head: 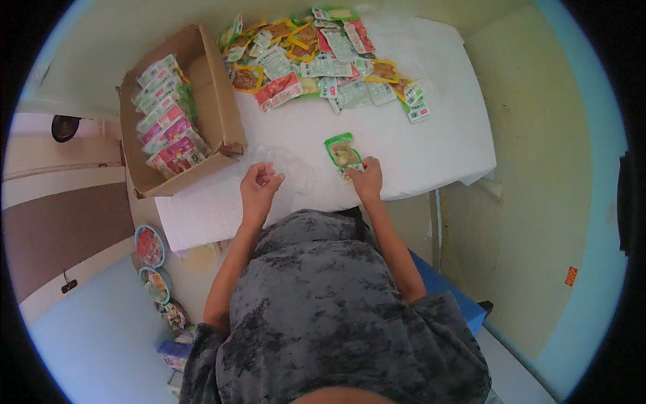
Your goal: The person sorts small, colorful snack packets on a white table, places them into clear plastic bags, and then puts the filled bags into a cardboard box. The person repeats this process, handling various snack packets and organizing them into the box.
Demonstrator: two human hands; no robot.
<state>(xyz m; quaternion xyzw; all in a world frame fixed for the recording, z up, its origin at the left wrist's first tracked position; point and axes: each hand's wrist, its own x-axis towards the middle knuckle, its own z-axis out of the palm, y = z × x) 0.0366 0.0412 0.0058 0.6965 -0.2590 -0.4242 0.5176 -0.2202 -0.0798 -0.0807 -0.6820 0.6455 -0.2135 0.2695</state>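
My left hand [258,192] is at the near side of the white-covered table [444,131], its fingers curled at the edge of a clear plastic bag [292,169]. The bag lies thin and see-through on the cloth, so its outline is hard to make out. In my right hand [368,181] is the lower end of a small green-edged food packet [343,151], pinched between thumb and fingers. Pale food shows through that packet's window.
A cardboard box [214,96] at the left holds a row of filled clear packs [164,116]. Loose food packets [303,55], red, yellow and green, are heaped along the far side. Round tubs [150,246] stand on the floor at lower left. A wall [530,151] rises at right.
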